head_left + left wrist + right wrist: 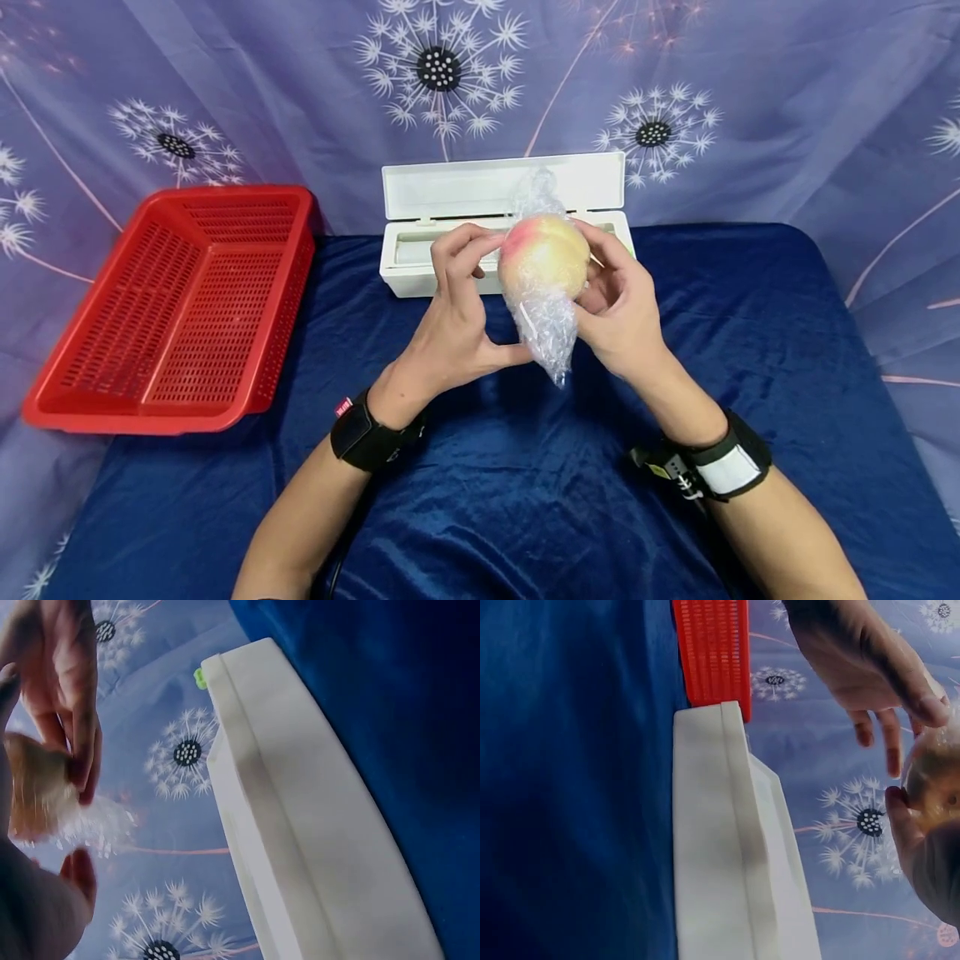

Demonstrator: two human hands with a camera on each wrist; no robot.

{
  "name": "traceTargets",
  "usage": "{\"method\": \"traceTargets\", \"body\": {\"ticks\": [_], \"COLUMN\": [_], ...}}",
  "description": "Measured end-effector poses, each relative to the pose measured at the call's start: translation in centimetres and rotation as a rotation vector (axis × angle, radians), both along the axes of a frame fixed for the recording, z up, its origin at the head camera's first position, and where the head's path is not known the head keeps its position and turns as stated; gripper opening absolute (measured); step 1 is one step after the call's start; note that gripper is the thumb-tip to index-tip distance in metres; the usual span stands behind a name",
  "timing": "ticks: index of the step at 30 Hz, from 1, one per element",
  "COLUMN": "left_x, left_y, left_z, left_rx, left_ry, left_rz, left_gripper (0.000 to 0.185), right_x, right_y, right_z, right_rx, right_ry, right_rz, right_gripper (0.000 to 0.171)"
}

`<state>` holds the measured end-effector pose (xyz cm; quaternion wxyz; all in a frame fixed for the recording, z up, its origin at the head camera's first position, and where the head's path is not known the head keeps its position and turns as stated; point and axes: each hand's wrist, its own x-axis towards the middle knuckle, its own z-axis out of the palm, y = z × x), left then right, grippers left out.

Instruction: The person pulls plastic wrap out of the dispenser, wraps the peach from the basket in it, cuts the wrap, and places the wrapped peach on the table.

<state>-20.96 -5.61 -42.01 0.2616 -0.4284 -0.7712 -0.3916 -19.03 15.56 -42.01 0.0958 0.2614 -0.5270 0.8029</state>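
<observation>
Both hands are raised above the surface [525, 500], which is covered in dark blue velvet-like cloth, and meet around one fruit. The peach [545, 254], yellow with a pink blush, sits between the two hands, wrapped in clear cling film [550, 333]. The film is gathered into a crinkled tail hanging below the fruit and a second tuft standing up above it.

Left hand [457, 312]: fingers curled onto the left side of the peach near its top, thumb pressed against the lower film tail. Clamped on the wrapped fruit.

Right hand [626, 304]: cups the peach from the right, fingers bent round its far side, thumb on the near side. Also clamped on the fruit. In the right wrist view the fingertips wrap the blurred fruit edge [934, 784].

Just beyond the hands lies a white cling film dispenser box [420, 262], lid [450, 187] open and standing upright; part of it is hidden behind the peach. Well to the left of the left hand stands a red perforated basket [180, 308], tilted with its far rim higher. A purple backdrop with dandelion print [750, 108] hangs behind everything
</observation>
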Motion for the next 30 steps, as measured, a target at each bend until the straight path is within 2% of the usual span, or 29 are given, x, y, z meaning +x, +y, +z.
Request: {"method": "traceTargets", "body": {"ticks": [4, 7, 11, 14, 19, 26, 30], "left_x": [0.6, 0.9, 1.1, 1.2, 1.0, 1.0, 1.1], "left_y": [0.5, 0.9, 1.1, 0.9, 0.2, -0.2, 0.0], "left_z": [0.0, 0.2, 0.6, 0.6, 1.0, 1.9, 2.4], "left_rx": [0.036, 0.079, 0.101, 0.125, 0.192, 0.254, 0.308], "left_ry": [0.139, 0.241, 0.317, 0.304, 0.233, 0.201, 0.149], "left_rz": [0.073, 0.104, 0.124, 0.117, 0.100, 0.114, 0.103], "left_gripper": [0.117, 0.116, 0.114, 0.101, 0.074, 0.074, 0.076], "right_x": [0.0, -0.1, -0.2, -0.3, -0.2, 0.0, 0.1], "right_y": [-0.4, -0.6, -0.7, -0.8, -0.8, -0.9, -1.1], "right_z": [-0.3, -0.7, -1.1, -1.3, -1.3, -1.2, -1.0], "right_rx": [-0.060, -0.059, -0.049, -0.045, -0.041, -0.032, -0.009], "right_ry": [-0.064, -0.061, -0.037, -0.028, -0.030, -0.034, -0.039], "right_rz": [0.002, -0.001, 0.013, 0.027, 0.029, 0.035, 0.035], "right_gripper": [0.084, 0.085, 0.086, 0.087, 0.090, 0.085, 0.085]}}
